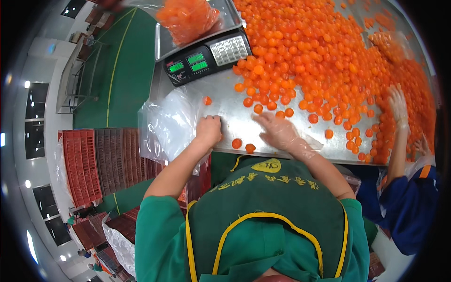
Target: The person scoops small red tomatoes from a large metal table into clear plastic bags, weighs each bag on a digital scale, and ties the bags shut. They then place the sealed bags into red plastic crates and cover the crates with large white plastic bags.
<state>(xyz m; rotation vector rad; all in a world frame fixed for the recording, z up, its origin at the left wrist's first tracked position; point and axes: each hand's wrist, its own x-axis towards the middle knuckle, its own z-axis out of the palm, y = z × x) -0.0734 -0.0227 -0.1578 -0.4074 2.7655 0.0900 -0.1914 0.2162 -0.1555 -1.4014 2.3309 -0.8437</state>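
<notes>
My bare left hand [209, 131] is curled on the steel table, against a pile of clear plastic bags [165, 121]. Whether its hidden fingers pinch anything cannot be seen. My right hand [276, 132], in a clear plastic glove, hovers low over the metal near the table's front edge, fingers spread and nothing visible in them. Just beyond it lie loose round orange egg yolks [258, 108], at the fringe of a large heap of yolks [303, 53]. Two single yolks [237, 143] sit between my hands, close to the edge.
A digital scale [208, 56] at the back left carries a filled bag of yolks [188, 19]. On the right, a co-worker's gloved hand [398, 104] reaches over the heap, near a blurred bag of yolks [391, 46]. Stacked plastic crates [112, 158] stand on the green floor at left.
</notes>
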